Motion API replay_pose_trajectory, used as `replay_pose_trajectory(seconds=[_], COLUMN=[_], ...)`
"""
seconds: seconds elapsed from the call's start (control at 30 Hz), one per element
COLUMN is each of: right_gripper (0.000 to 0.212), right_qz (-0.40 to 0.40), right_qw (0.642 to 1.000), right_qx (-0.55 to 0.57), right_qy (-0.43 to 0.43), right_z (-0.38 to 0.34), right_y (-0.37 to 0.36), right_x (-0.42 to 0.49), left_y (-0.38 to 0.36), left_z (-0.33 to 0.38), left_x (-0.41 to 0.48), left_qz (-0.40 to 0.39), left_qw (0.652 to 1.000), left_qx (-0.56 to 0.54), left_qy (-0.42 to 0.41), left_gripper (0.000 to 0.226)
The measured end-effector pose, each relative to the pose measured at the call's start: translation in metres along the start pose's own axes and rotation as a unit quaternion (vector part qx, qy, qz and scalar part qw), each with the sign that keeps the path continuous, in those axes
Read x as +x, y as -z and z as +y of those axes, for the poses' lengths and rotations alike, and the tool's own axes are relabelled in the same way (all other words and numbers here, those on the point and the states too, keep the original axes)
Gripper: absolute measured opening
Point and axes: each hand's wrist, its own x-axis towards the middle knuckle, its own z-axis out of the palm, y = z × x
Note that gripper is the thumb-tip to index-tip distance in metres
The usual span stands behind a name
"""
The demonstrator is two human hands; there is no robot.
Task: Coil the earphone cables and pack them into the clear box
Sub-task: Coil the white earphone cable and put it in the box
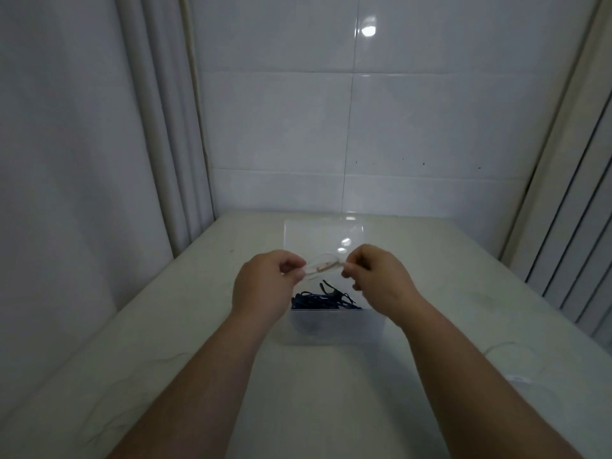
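Observation:
A clear plastic box [334, 326] stands open on the pale table, its lid [318, 233] tipped back behind it. Dark blue coiled earphone cables [318, 299] lie inside. Above the box, my left hand [265, 286] and my right hand [377, 276] each pinch one end of a small white earphone cable bundle [323, 267] with a pinkish part in its middle. The bundle hangs between my fingertips, just over the box opening.
A loose white cable [506, 349] lies on the table [165, 326] at the right. A tiled wall stands behind the table, a curtain hangs at the left, and a slatted panel runs along the right side.

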Motion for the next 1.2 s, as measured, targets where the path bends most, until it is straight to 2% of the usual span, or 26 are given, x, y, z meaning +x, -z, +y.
replay_pose_trajectory(seconds=[0.1, 0.2, 0.37, 0.47, 0.57, 0.7, 0.8, 0.93, 1.07, 1.2], right_gripper=[0.012, 0.007, 0.038, 0.040, 0.030, 0.021, 0.019, 0.022, 0.025, 0.023], right_qz=[-0.049, -0.081, -0.106, -0.114, -0.100, -0.087, -0.080, -0.079, -0.015, 0.062], right_qw=[0.992, 0.961, 0.942, 0.933, 0.932, 0.936, 0.949, 0.949, 0.966, 0.966], right_qx=[-0.118, -0.263, -0.316, -0.338, -0.344, -0.340, -0.303, -0.302, -0.250, -0.218], right_qy=[0.008, 0.030, 0.035, 0.037, 0.047, 0.041, 0.028, 0.034, 0.063, 0.123], right_z=[0.006, 0.004, 0.002, 0.002, 0.005, 0.007, 0.005, 0.008, 0.010, 0.006], right_y=[-0.013, -0.020, -0.024, -0.027, -0.028, -0.030, -0.028, -0.028, -0.026, -0.023], right_x=[0.006, 0.008, 0.010, 0.011, 0.011, 0.012, 0.011, 0.010, 0.005, -0.006], left_y=[-0.004, -0.006, -0.008, -0.011, -0.011, -0.009, -0.008, -0.006, -0.004, 0.002], left_z=[-0.012, -0.015, -0.012, -0.017, -0.020, -0.021, -0.019, -0.015, -0.013, -0.006], left_x=[0.001, 0.006, 0.010, 0.011, 0.014, 0.012, 0.011, 0.010, 0.007, 0.001], left_qz=[-0.019, -0.063, -0.088, -0.099, -0.130, -0.117, -0.121, -0.135, -0.117, -0.061], left_qw=[0.989, 0.962, 0.941, 0.947, 0.962, 0.981, 0.975, 0.967, 0.974, 0.994], left_qx=[0.139, 0.251, 0.310, 0.294, 0.235, 0.153, 0.185, 0.216, 0.190, 0.087], left_qy=[-0.038, -0.089, -0.104, -0.086, -0.053, -0.030, -0.028, -0.033, -0.025, -0.009], left_gripper=[0.014, 0.019, 0.024, 0.028, 0.021, 0.016, 0.012, 0.022, 0.025, 0.025])
